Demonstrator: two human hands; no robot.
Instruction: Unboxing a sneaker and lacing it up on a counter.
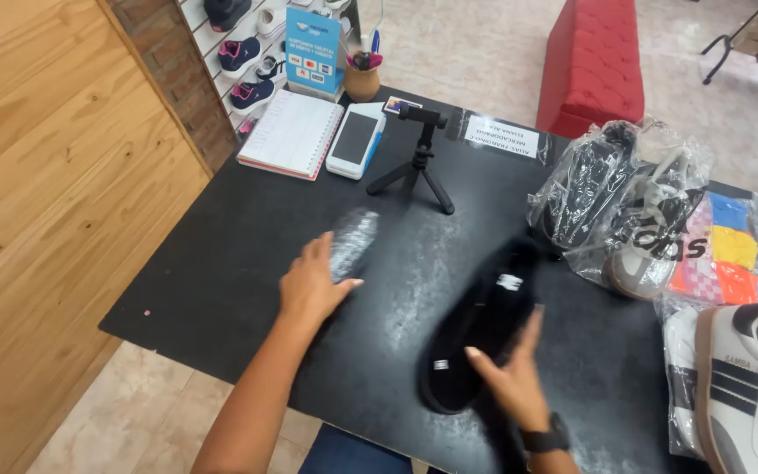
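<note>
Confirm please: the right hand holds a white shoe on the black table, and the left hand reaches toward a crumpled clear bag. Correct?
Not quite. In the head view the right hand holds a black shoe, not a white one. The rest is correct.

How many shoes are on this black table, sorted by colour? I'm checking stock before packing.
Black shoes: 2, one under the right hand, one in a clear bag.
Grey and white shoes: 1, bagged.
White shoes with dark stripes: 1, at the right edge.
Total: 4.
The left hand touches a crumpled clear wrapper, not a shoe.
</note>
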